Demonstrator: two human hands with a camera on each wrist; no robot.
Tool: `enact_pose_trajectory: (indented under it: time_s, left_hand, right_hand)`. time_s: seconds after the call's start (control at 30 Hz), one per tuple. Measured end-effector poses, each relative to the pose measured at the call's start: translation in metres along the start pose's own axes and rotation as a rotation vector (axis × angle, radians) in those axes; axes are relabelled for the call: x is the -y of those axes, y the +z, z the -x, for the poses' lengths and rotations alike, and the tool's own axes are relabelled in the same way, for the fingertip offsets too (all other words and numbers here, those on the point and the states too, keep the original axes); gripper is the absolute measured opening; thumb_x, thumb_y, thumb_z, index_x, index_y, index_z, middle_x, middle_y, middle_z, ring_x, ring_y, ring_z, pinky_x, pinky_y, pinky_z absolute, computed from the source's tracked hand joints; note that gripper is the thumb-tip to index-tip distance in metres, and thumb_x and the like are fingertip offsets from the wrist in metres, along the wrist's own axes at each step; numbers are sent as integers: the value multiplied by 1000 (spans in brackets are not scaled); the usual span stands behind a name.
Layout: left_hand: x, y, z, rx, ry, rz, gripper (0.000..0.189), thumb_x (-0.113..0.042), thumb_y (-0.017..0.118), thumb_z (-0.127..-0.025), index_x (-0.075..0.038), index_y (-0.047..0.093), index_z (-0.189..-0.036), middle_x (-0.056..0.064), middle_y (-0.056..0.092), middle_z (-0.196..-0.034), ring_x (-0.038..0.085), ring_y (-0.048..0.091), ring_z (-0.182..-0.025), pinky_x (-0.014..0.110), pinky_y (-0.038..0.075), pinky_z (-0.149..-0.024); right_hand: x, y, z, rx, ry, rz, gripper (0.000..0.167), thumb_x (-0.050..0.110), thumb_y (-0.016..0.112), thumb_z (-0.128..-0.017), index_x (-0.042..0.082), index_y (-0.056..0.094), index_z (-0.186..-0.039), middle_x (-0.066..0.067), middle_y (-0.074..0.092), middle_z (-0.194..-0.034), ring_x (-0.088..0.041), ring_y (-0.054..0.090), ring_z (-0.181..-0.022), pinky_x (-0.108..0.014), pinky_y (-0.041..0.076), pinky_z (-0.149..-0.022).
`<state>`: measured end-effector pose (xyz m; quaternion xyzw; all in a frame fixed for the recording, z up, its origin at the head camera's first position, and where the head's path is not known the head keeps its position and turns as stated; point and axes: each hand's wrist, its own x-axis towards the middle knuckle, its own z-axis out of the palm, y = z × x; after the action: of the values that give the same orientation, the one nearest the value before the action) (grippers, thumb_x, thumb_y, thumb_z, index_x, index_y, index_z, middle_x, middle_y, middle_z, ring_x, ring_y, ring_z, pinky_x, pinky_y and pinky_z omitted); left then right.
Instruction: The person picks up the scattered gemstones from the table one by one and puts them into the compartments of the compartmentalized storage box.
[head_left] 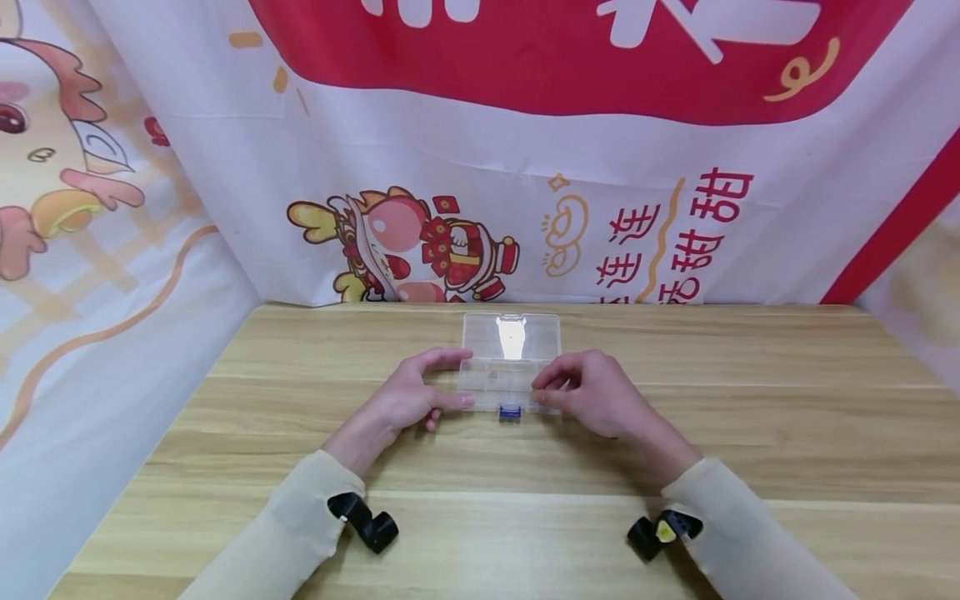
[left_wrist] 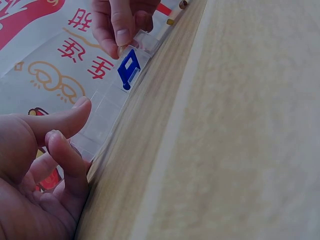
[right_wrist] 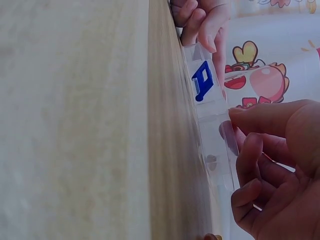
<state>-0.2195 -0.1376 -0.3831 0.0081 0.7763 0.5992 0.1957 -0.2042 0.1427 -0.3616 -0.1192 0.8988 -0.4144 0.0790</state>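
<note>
A clear plastic compartment box [head_left: 487, 400] with a blue latch [head_left: 510, 412] lies on the table, its transparent lid [head_left: 480, 333] raised at the back. My left hand [head_left: 408, 392] grips the box's left end, index finger towards the back and thumb at the front edge. My right hand [head_left: 592, 392] bends over the right-hand compartments, thumb and fingertips close together at the front rim. Through the wall in the right wrist view, a dark oval patch shows beside those fingertips; I cannot tell whether they pinch anything. A small dark spot [right_wrist: 211, 162] shows in an end compartment.
The wood-grain table [head_left: 510, 533] spreads around the box. Behind it hangs a printed white and red cloth [head_left: 525, 150], with another cloth [head_left: 112, 333] along the left side. Each sleeve carries a black wrist camera, left [head_left: 367, 521] and right [head_left: 660, 533].
</note>
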Motion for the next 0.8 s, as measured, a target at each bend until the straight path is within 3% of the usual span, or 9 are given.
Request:
enact_pose_trajectory:
  time_s: [0.8]
  left_hand:
    - [-1,1,0,-2,-7,-2,70,-11,88,-86,-30,61,-147,6,50,-158,12,48,-53,21,45,-47]
  right_hand:
    - [3,1,1,28,25,10,7,18,80,-96,18,82,-102,-2,72,-93,-20,57,-84,-27,47,-66]
